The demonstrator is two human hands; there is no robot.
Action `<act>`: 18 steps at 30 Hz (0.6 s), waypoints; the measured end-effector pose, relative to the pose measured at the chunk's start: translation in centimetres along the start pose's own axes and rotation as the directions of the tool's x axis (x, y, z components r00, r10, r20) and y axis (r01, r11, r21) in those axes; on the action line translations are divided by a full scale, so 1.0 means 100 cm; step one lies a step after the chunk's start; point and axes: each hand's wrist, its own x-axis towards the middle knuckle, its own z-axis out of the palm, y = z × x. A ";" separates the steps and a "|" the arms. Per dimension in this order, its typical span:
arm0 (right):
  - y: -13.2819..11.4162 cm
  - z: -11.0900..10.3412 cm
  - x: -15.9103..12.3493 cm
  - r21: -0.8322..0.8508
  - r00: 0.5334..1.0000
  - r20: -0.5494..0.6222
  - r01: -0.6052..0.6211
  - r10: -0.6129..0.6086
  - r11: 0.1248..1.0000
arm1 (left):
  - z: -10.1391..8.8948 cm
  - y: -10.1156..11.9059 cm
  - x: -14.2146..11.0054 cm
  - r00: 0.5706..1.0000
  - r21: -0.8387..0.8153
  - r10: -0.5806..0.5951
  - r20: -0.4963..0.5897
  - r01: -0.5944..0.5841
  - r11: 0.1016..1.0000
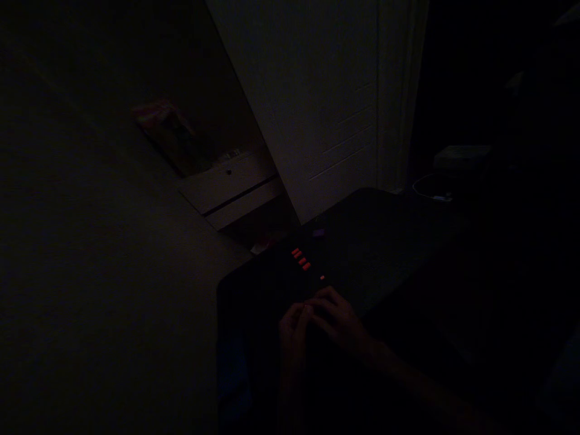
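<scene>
Here at the desk (385, 241), left hand (292, 323) and right hand (338, 314) meet, fingers bunched close; any grip, we can't tell. The small red piece (322, 278) lies just beyond the right hand, the nearer one; its long axis we can't make out.

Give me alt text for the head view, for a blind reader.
A person's left hand and right hand meet at the fingers over a dark table; too dim to tell whether they hold anything. Small red pieces and a purple item lie beyond.

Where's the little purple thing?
In the head view, the purple thing lies just right of centre on the dark table, beyond the red pieces.
</scene>
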 end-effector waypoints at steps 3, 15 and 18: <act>-0.003 -0.001 0.000 -0.016 1.000 -0.027 0.002 -0.003 1.000 | 0.001 0.001 -0.001 1.000 0.023 -0.004 0.014 0.004 1.000; -0.006 0.000 0.000 -0.045 0.997 -0.075 0.029 -0.033 0.999 | 0.000 0.000 -0.002 1.000 0.028 0.005 -0.016 -0.005 1.000; -0.005 0.001 0.000 -0.049 0.996 -0.081 0.020 -0.024 0.999 | 0.000 -0.001 -0.002 1.000 0.040 0.010 -0.015 -0.010 0.999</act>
